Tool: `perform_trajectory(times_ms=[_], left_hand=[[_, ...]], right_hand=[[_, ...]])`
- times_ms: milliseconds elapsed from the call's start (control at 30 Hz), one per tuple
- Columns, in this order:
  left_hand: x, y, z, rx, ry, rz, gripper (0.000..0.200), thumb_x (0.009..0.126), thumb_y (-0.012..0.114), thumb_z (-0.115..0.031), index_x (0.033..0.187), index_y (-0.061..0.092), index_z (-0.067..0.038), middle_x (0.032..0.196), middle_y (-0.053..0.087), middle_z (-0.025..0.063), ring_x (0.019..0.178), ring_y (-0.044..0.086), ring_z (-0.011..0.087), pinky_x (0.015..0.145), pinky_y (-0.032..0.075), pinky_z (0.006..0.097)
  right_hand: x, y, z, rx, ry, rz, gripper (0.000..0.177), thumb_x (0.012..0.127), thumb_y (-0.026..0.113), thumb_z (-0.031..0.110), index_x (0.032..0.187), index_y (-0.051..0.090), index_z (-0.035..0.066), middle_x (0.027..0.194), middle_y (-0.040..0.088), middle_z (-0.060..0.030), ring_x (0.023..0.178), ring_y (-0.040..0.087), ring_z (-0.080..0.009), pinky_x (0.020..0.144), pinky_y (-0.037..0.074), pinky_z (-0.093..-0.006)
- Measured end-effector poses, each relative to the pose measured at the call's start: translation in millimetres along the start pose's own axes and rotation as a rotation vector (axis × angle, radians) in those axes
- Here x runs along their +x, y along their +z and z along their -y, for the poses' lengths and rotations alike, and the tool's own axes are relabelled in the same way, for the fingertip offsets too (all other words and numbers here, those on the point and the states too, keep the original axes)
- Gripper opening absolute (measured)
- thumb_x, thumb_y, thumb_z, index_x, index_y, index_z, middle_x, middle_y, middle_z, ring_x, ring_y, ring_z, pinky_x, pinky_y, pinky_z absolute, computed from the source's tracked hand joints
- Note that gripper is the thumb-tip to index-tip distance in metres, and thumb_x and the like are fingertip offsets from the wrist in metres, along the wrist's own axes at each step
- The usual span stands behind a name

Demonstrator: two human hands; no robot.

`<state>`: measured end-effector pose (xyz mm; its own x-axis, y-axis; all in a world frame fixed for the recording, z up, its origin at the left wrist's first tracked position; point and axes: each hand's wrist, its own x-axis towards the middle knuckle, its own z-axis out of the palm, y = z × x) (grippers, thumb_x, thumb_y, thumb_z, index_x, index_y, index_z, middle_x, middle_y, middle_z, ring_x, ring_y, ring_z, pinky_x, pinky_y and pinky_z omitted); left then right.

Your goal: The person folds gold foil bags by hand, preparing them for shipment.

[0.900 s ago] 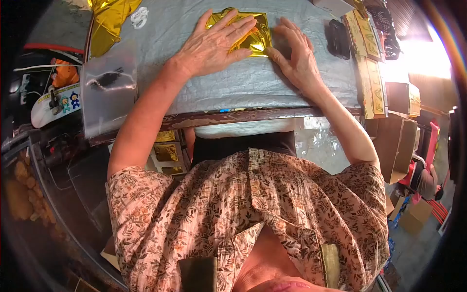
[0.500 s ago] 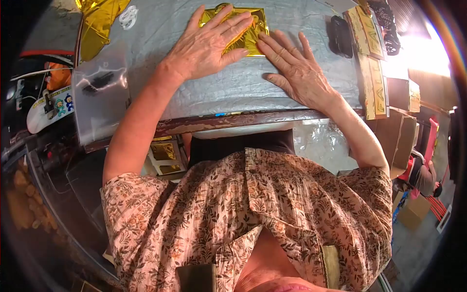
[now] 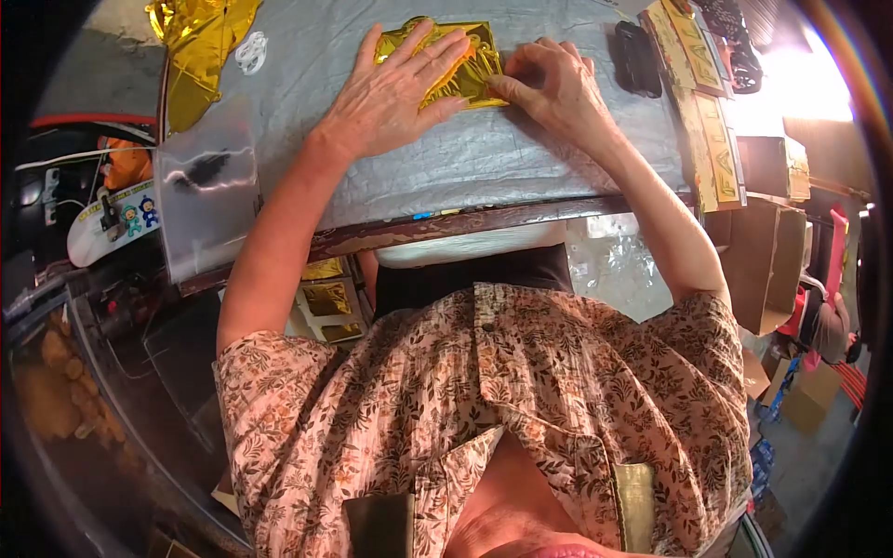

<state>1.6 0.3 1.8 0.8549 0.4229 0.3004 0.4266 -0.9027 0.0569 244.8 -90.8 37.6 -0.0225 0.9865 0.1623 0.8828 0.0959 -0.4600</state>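
A shiny gold foil piece (image 3: pixel 479 70) with a raised pattern lies on the grey cloth-covered table (image 3: pixel 391 191). My left hand (image 3: pixel 391 98) rests flat across its left part, fingers spread, hiding some of the pattern. At the piece's right edge, my right hand (image 3: pixel 558 88) has thumb and forefinger pinched together at the lower right corner. What lies between those fingertips is too small to make out.
Loose gold foil (image 3: pixel 200 56) and a white coil (image 3: pixel 251 53) are at the upper left, above a clear plastic sheet (image 3: pixel 209 205). A black object (image 3: pixel 636 60) and lettered boards (image 3: pixel 712 139) lie on the right. Another person (image 3: pixel 828 321) is far right.
My right hand has gone from lying spread on the table and foil to a pinch at the foil's right edge. My left hand stays flat on the foil. The view has shifted slightly.
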Motion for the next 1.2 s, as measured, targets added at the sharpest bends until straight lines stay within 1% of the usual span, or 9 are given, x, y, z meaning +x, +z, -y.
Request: perform_trajectory(times_ms=[233, 333, 467, 533, 667, 767, 900, 1000, 1200], left_hand=[[-0.2, -1.2, 1.1, -0.027, 0.007, -0.020, 0.075, 0.103, 0.052, -0.054, 0.165, 0.032, -0.017, 0.169, 0.034, 0.0042, 0.156, 0.030, 0.0312, 0.123, 0.013, 0.0672], [0.4, -4.1, 0.5, -0.045, 0.021, -0.054, 0.077, 0.101, 0.057, -0.053, 0.165, 0.031, -0.020, 0.171, 0.029, 0.0046, 0.156, 0.029, 0.0326, 0.123, 0.014, 0.0682], [-0.6, -4.5, -2.4, -0.110, -0.008, -0.183, 0.085, 0.095, 0.067, -0.054, 0.166, 0.029, -0.026, 0.173, 0.023, 0.0045, 0.157, 0.026, 0.0346, 0.122, 0.015, 0.0688], [-1.3, -7.2, -4.1, -0.121, -0.013, -0.198, 0.094, 0.091, 0.073, -0.051, 0.167, 0.024, -0.025, 0.174, 0.019, 0.0051, 0.159, 0.021, 0.0331, 0.123, 0.013, 0.0686], [1.5, -21.7, -12.3, -0.118, 0.001, -0.328, 0.116, 0.077, 0.088, -0.047, 0.168, 0.020, -0.025, 0.175, 0.019, 0.0060, 0.161, 0.017, 0.0308, 0.123, 0.014, 0.0657], [-0.2, -29.5, -15.8, 0.440, -0.051, -0.473, 0.109, 0.085, 0.084, -0.054, 0.167, 0.019, -0.022, 0.173, 0.020, 0.0111, 0.156, 0.028, 0.0385, 0.118, 0.024, 0.0672], [-17.5, -60.6, -53.4, -0.063, -0.024, -0.431, 0.117, 0.068, 0.094, -0.046, 0.164, 0.030, -0.025, 0.169, 0.033, 0.0056, 0.155, 0.031, 0.0289, 0.120, 0.022, 0.0609], [-31.3, -69.7, -78.5, -0.028, -0.109, -0.374, 0.099, 0.062, 0.095, -0.026, 0.151, 0.050, -0.025, 0.144, 0.056, -0.0014, 0.131, 0.054, 0.0217, 0.104, 0.040, 0.0539], [-41.0, -43.7, -90.8, -0.116, -0.160, -0.277, 0.050, 0.071, 0.089, -0.019, 0.118, 0.070, -0.017, 0.113, 0.073, -0.0027, 0.110, 0.067, 0.0185, 0.097, 0.046, 0.0375]], right_hand=[[1.4, 5.0, 1.6, 0.136, 0.130, 0.018, 0.029, 0.085, 0.085, 0.027, 0.095, 0.077, 0.001, 0.095, 0.075, -0.0120, 0.084, 0.073, -0.0230, 0.082, 0.057, -0.0382], [0.8, 9.8, 1.0, 0.125, 0.191, 0.026, 0.032, 0.082, 0.084, 0.038, 0.096, 0.080, 0.009, 0.095, 0.077, -0.0042, 0.111, 0.062, -0.0297, 0.102, 0.040, -0.0479], [-4.6, 18.7, -2.7, 0.190, 0.173, -0.041, 0.032, 0.081, 0.085, 0.034, 0.097, 0.079, 0.008, 0.095, 0.077, -0.0059, 0.105, 0.066, -0.0287, 0.099, 0.045, -0.0479], [-8.7, 17.0, -0.6, 0.395, 0.138, -0.054, 0.023, 0.086, 0.084, 0.016, 0.094, 0.072, -0.002, 0.096, 0.075, -0.0077, 0.087, 0.069, -0.0129, 0.082, 0.055, -0.0313], [-16.8, 13.1, -2.1, 0.699, 0.126, 0.023, 0.020, 0.089, 0.081, 0.012, 0.097, 0.069, -0.002, 0.100, 0.075, -0.0058, 0.090, 0.067, -0.0095, 0.081, 0.055, -0.0287], [-20.9, 15.8, -6.9, 0.699, -0.028, 0.036, 0.017, 0.090, 0.079, 0.009, 0.100, 0.069, 0.000, 0.102, 0.075, -0.0067, 0.097, 0.067, -0.0136, 0.090, 0.053, -0.0306], [-36.4, 2.3, 14.6, 0.334, -0.176, -0.021, 0.015, 0.088, 0.078, 0.013, 0.100, 0.071, 0.007, 0.112, 0.071, -0.0071, 0.117, 0.059, -0.0230, 0.108, 0.043, -0.0409], [-37.9, 0.1, 14.1, 0.187, -0.296, -0.043, 0.017, 0.086, 0.077, 0.015, 0.101, 0.072, 0.010, 0.118, 0.067, -0.0070, 0.124, 0.056, -0.0271, 0.114, 0.036, -0.0462], [-31.1, 1.8, 6.9, 0.128, -0.443, 0.008, 0.027, 0.084, 0.074, 0.012, 0.111, 0.071, 0.011, 0.126, 0.065, -0.0056, 0.128, 0.055, -0.0270, 0.117, 0.031, -0.0468]])
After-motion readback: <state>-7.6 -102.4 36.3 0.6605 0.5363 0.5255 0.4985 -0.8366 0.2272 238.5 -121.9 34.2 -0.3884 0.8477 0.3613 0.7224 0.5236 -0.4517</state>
